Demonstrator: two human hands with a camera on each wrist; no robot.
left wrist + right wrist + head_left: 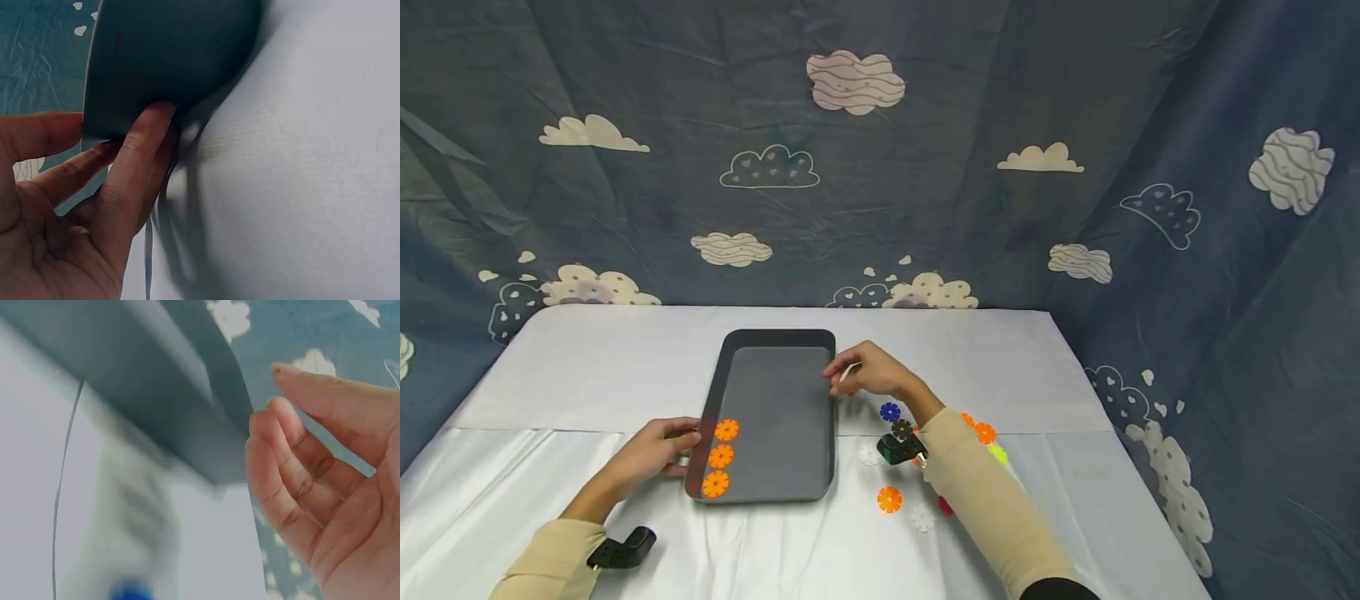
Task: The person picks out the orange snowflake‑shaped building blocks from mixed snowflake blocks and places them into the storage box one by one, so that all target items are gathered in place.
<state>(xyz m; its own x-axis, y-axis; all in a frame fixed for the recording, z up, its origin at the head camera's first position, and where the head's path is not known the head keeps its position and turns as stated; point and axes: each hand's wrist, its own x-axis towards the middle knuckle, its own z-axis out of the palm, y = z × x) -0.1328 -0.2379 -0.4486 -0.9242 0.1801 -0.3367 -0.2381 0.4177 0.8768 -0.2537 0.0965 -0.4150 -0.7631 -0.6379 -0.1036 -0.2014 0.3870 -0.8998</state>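
A dark grey tray lies on the white cloth. Along its left side run three orange flower-shaped pieces, the lowest orange piece close to the front corner. My left hand grips the tray's left edge; in the left wrist view its thumb and fingers lie on opposite sides of the tray wall. Over the tray's right edge hovers my right hand, its fingers loosely bent. Seen from the right wrist, the hand has a gap between thumb and fingers and holds nothing visible.
Right of the tray lie several loose flower pieces: a blue piece, a dark brown piece, an orange piece, a clear piece and a yellow-green piece. The right forearm covers some. A cloud-printed curtain hangs behind the table.
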